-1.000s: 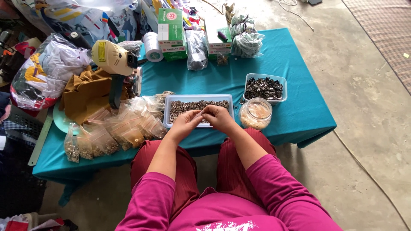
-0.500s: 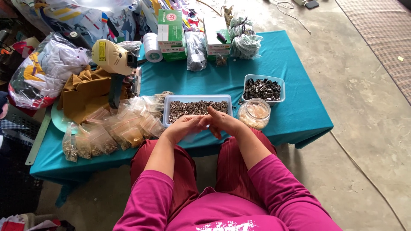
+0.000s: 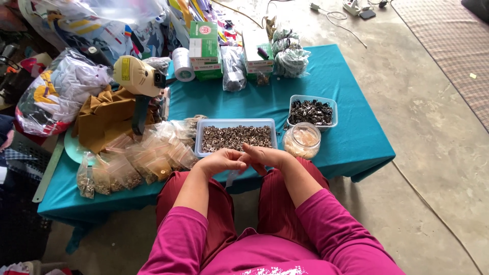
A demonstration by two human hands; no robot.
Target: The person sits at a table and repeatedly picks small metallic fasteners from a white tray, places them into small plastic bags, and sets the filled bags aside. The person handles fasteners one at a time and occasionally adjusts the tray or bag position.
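Both hands pinch a small clear bag at surface edge.
L hand (image 3: 218, 162) & R hand (image 3: 266, 155), grip grasping thin glossy plastic bag (image 3: 232, 176), long axis hanging down; rect. tray (image 3: 235, 123) w/ tiny metal bits just beyond.

Green boxes (image 3: 204, 43), tape roll (image 3: 182, 63) — perhaps a cutter (image 3: 138, 77) — on teal table (image 3: 351, 137).

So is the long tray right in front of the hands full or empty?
Full, or close to it: the pale blue rectangular tray has small dark and pale pieces covering its whole floor. How deep they lie cannot be told.
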